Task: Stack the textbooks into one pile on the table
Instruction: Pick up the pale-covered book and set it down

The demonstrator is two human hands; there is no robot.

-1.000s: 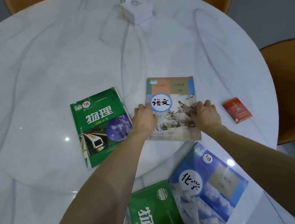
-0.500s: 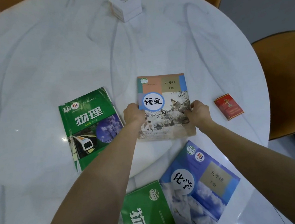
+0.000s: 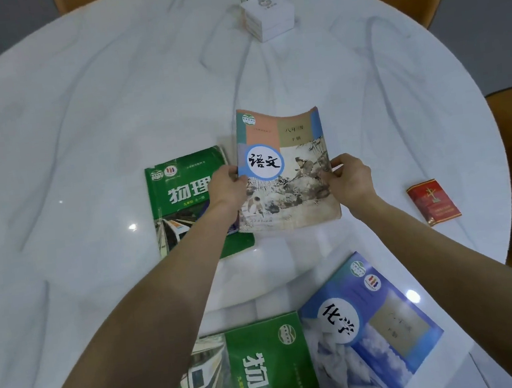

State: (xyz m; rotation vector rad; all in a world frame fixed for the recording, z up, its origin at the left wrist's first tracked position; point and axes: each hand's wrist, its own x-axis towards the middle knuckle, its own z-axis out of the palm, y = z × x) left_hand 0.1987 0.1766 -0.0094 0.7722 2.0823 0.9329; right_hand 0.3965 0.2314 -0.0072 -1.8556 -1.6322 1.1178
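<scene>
Gripping the Chinese-language textbook [image 3: 284, 171] by its two side edges, the left hand [image 3: 227, 187] pinches the spine side and the right hand [image 3: 347, 180] pinches the opposite edge, fingers curled around the cover. The book's far edge bows upward, and its near left corner overlaps the green physics textbook [image 3: 185, 198] lying flat on the white marble bench [image 3: 80, 118]. Nearer the person, a second green physics textbook [image 3: 255, 369] and a blue chemistry textbook [image 3: 372, 327] lie side by side, edges touching. A small red packet [image 3: 433, 201] rests well to the right, and white boxes [image 3: 268, 17] sit at the far side.
</scene>
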